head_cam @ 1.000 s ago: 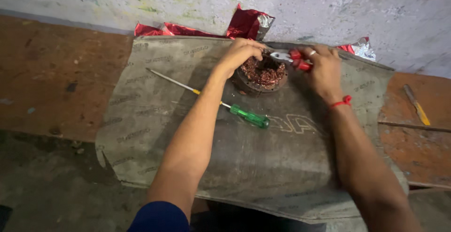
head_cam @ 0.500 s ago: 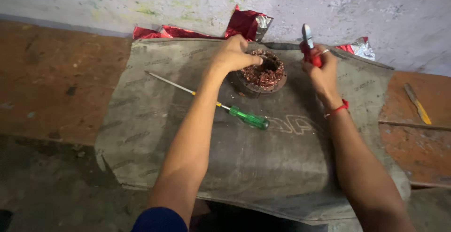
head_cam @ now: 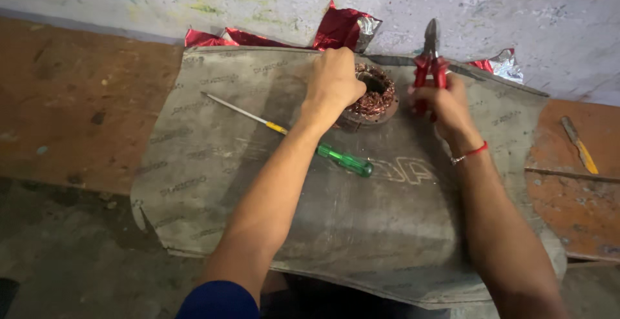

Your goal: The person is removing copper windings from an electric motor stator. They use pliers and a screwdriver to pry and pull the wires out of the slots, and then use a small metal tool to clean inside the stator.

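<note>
Left hand (head_cam: 332,80) closed over the top edge of a copper-wound motor stator (head_cam: 371,96), fingers curled on the windings and pressing it down onto the grey woven sack (head_cam: 213,164). Right hand (head_cam: 445,102) wrapped tight around red-handled cutting pliers (head_cam: 429,61), held upright just beside the stator, nose pointing up and apparently shut, clear of the copper.

Stator resting near the far edge of the sack, close to the wall, with crumpled red foil wrappers (head_cam: 342,25) behind it. Green-handled screwdriver (head_cam: 290,132) lying loose on the sack, partly under the left forearm. Second tool with a yellow handle (head_cam: 579,144) well apart on the rust-coloured floor to the right.

Risks judged from this position:
- Left fingers directly on the windings: likely to be nicked if the cutter blades come in beside them.
- Sack loose and creased: stator liable to slide or tip under a sideways pull.
- Cut wire ends sharp: scratches to bare fingers probable.
- Screwdriver under forearm: could roll or jab on a sudden shift.
</note>
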